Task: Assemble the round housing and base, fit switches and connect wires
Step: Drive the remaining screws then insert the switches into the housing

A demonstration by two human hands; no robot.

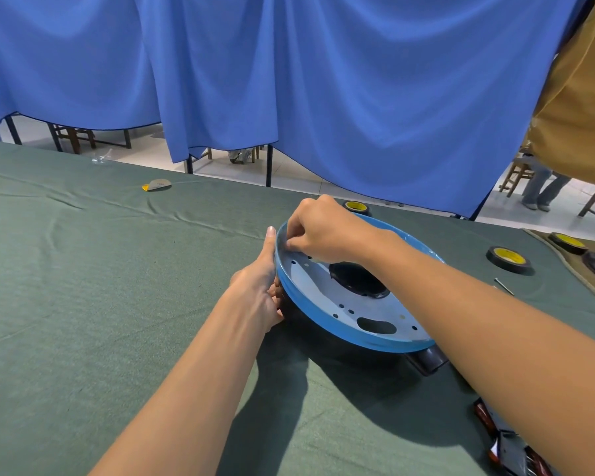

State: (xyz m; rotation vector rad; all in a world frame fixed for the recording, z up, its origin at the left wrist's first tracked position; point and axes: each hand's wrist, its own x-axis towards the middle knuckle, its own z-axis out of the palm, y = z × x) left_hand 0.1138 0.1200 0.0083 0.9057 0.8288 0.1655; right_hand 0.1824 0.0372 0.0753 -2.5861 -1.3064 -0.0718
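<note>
While gripping the left rim of the round housing (325, 292) with the left hand (258, 286), holds the right hand (323, 231) inside its far wall, fingertips (290, 244) pinched together; cannot tell on what. Sits on the black base (306, 326), mid-right on the table (117, 304).

A blue-rimmed round housing (327, 324) with a grey inner plate sits on a dark green tablecloth (100, 286). Bright blue curtains (323, 80) hang behind. Black tape rolls (509, 259) have yellow cores.
</note>
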